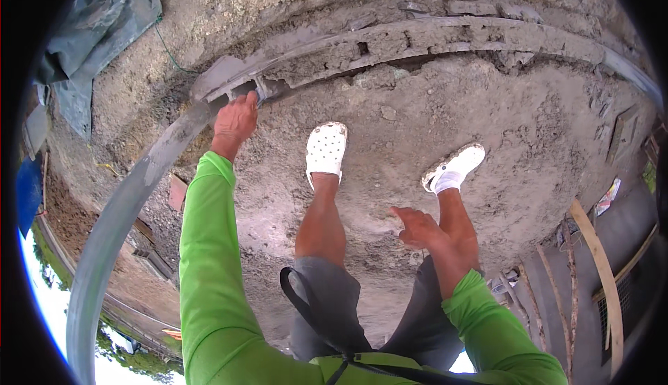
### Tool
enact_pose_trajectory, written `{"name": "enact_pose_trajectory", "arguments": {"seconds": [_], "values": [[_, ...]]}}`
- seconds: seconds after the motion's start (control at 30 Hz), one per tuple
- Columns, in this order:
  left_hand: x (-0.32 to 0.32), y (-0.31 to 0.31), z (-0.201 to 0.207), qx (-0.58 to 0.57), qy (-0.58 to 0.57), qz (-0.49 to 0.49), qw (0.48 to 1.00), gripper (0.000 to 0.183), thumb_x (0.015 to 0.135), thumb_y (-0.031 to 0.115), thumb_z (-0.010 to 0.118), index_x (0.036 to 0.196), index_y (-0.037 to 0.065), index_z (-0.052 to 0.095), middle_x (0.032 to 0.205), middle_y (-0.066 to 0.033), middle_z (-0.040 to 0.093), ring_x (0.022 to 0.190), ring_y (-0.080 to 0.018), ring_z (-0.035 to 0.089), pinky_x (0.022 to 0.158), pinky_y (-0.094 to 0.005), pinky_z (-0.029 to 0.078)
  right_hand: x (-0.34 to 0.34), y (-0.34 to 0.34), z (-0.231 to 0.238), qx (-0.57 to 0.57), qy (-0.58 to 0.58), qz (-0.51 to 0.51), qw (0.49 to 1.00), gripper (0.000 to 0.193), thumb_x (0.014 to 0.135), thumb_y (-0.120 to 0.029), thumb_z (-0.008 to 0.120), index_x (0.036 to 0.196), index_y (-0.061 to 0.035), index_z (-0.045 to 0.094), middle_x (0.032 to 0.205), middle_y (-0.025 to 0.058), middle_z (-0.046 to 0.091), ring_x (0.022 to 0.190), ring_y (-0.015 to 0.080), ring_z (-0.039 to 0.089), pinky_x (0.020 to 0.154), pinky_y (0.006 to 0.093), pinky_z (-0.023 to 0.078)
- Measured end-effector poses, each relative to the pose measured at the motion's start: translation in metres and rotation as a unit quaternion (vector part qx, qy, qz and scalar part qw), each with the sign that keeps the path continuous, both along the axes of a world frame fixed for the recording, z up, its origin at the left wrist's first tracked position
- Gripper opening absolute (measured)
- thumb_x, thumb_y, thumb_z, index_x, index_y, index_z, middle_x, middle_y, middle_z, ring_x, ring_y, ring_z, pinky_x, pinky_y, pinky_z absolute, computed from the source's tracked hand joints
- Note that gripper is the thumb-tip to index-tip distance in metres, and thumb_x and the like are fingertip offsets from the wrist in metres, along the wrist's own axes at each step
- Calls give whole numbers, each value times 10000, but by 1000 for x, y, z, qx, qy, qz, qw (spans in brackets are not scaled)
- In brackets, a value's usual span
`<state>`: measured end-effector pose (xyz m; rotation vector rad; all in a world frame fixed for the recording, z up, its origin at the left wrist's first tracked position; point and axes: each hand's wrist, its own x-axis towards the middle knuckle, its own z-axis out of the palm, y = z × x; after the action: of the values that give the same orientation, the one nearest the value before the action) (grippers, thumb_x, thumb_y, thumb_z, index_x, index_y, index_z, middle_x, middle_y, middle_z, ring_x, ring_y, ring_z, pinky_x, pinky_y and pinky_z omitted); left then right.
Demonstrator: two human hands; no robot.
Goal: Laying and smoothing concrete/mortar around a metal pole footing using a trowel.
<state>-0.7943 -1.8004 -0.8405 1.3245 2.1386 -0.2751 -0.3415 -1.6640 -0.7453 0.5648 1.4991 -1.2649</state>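
A long grey beam (115, 214), bent by the lens, runs from the lower left up and across to the far right. Its middle stretch (445, 35) is caked with wet-looking cement or mud, and dark gaps show along it. At the left part of this stretch my left hand (236, 121) reaches down with its fingers closed at the beam's near edge. A small greyish piece shows by the fingertips, but what they grip is mostly hidden. My right hand (421, 228) hangs over my right leg, fingers apart and holding nothing.
Rough, muddy ground surrounds my white clogs (326, 150). A dark green tarp (115, 23) lies at the far left, with a blue sheet (29, 194) below it. Wooden planks (598, 267) and thin sticks stand at the lower right. A reddish block (178, 191) lies beside my left forearm.
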Motion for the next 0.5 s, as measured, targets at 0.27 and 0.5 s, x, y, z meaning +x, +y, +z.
{"name": "enact_pose_trajectory", "arguments": {"seconds": [0.27, 0.5], "values": [[22, -35, 70, -45, 54, 115, 991, 317, 832, 183, 561, 1135, 93, 536, 964, -167, 631, 829, -373, 626, 710, -460, 510, -3, 6, 11, 50, -3, -22, 998, 656, 736, -119, 536, 1379, -120, 404, 1330, 133, 495, 1182, 326, 507, 976, 489, 394], [179, 146, 74, 1, -169, 53, 984, 337, 820, 198, 603, 1109, 51, 511, 924, -234, 624, 839, -443, 601, 719, -499, 483, 9, 46, 34, 43, 97, -115, 988, 603, 771, -88, 498, 1366, -110, 401, 1302, 142, 500, 1144, 353, 515, 941, 502, 400]]}}
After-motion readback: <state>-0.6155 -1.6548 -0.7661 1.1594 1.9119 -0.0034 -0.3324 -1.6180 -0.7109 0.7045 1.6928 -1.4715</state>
